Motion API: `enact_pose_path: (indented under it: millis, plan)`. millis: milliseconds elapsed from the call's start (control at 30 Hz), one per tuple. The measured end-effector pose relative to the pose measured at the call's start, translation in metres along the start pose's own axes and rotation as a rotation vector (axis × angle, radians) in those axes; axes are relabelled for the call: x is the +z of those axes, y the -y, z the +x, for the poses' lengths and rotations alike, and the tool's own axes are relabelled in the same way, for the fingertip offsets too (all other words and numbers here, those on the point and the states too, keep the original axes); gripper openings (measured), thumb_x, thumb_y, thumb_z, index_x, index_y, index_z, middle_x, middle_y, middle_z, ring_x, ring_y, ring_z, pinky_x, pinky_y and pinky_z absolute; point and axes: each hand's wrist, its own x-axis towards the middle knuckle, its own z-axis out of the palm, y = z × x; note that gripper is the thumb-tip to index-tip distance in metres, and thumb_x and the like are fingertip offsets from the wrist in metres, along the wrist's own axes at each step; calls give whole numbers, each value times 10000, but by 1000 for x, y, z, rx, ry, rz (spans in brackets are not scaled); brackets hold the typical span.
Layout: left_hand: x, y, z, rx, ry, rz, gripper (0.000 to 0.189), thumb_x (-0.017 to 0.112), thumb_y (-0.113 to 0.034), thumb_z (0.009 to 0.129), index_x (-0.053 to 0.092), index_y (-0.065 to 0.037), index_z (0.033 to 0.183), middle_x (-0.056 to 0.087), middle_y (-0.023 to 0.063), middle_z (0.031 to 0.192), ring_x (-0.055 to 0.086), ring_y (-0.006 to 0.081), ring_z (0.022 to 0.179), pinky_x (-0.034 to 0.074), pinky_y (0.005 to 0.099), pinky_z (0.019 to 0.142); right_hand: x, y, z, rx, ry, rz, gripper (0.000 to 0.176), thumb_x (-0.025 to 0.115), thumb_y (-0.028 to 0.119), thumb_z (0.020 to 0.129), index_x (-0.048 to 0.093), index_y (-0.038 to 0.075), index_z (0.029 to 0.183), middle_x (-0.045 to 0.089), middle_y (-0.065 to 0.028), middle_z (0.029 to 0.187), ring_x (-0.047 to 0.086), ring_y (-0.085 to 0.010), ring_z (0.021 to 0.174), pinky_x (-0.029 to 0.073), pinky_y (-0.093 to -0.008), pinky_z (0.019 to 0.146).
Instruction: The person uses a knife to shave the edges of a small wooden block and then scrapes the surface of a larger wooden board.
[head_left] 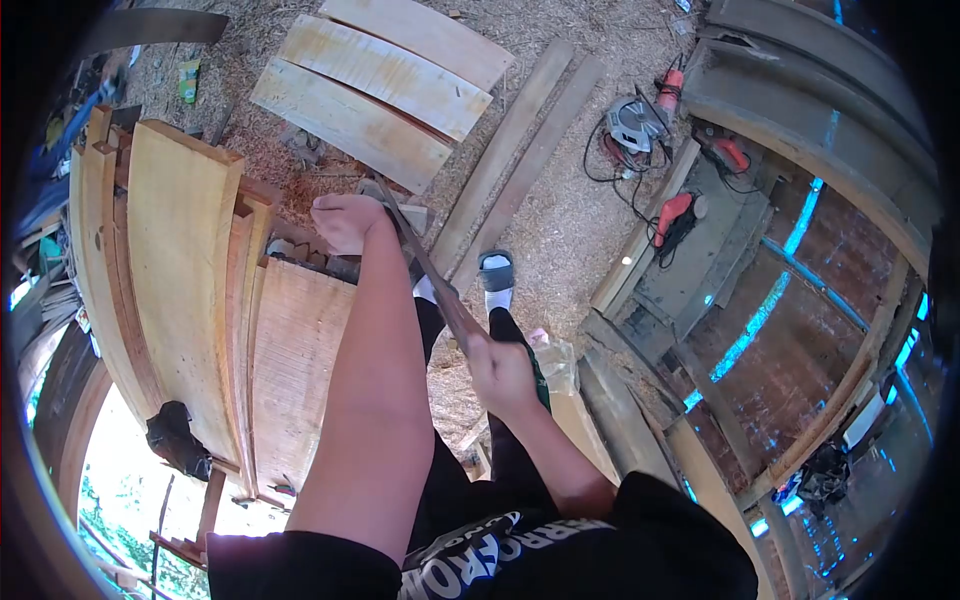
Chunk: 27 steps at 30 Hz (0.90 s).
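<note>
A long, narrow, dark wooden strip (432, 268) slants away in front of my body. Its near end is in my right hand (500, 377), whose fingers are wrapped round it. My left hand (345, 222) is beside the strip's far end, the wrist close against it. The left fingers are curled in, and whatever they may hold is hidden. A stack of upright pale planks (185, 270) stands to the left of my left arm. Below that hand is a broad wooden board (300, 365).
Pale boards (375, 85) lie on the sawdust-covered ground ahead, beside two long battens (510, 150). A circular saw (635, 125) with a cord and red power tools (672, 218) are at the right. A dark bag (178, 440) hangs by the planks. My sandalled foot (496, 270) is below.
</note>
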Motion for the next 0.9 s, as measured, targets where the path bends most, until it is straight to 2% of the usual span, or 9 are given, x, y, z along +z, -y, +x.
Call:
enact_pose_path:
  millis: [67,133,200,367,400,500,600,767,900]
  plan:
    - [4,5,3,-6,-9,31,528,282,-346,1096,701,-37,1009,726,197,1078,670,415,1015,451,577,892,27,14,32,-49,-104,-92,576,495,386,1063,649,-35,701,559,-267,610,637,-448,600,477,-482,566]
    - [5,-7,5,-18,-35,49,531,281,-342,1096,702,-28,1020,726,205,1074,673,418,1010,455,579,890,27,11,39,-14,-86,-52,565,501,382,1061,653,-34,709,562,-268,616,637,-453,608,478,-484,571]
    - [-2,-1,-3,24,14,25,535,284,-343,1096,699,-11,1038,727,219,1057,678,430,993,465,581,874,24,4,12,78,-62,-6,555,507,378,1059,656,-33,717,565,-269,621,637,-457,616,480,-486,577]
    - [-5,-1,-1,25,1,42,536,285,-346,1095,689,2,1049,722,226,1067,672,435,1008,463,574,881,10,-12,-6,-2,-18,-11,531,519,367,1058,674,-40,754,558,-271,614,643,-458,618,455,-513,572]
    - [-6,-4,-1,26,52,39,535,285,-347,1095,686,4,1054,720,228,1076,669,432,1018,459,570,891,18,-7,7,-7,-11,-11,531,519,367,1058,674,-40,754,558,-271,614,643,-458,618,455,-513,572]
    - [2,0,-3,39,-23,0,507,301,-334,1092,681,0,1057,709,225,1072,658,418,1021,453,560,911,42,13,64,-57,-101,-27,545,510,363,1064,663,-47,740,537,-271,595,614,-443,565,444,-503,559]
    - [8,2,0,60,-71,-12,483,318,-326,1089,678,-6,1056,704,218,1060,654,410,1012,453,558,909,50,11,79,-31,-86,88,574,498,363,1071,638,-58,706,526,-251,565,569,-396,500,421,-477,536]
    - [6,5,1,49,-24,-10,450,345,-325,1084,668,-14,1035,701,195,1045,655,399,993,455,547,891,44,7,81,-59,-52,179,596,479,332,1089,576,-41,635,471,-112,490,477,-197,458,380,-417,515]
    - [8,5,-2,74,-78,-95,412,370,-319,1078,665,-35,1030,698,172,1010,656,397,950,463,536,855,47,5,80,-134,-69,149,605,470,324,1095,545,-33,613,451,-74,490,448,-160,472,370,-403,511]
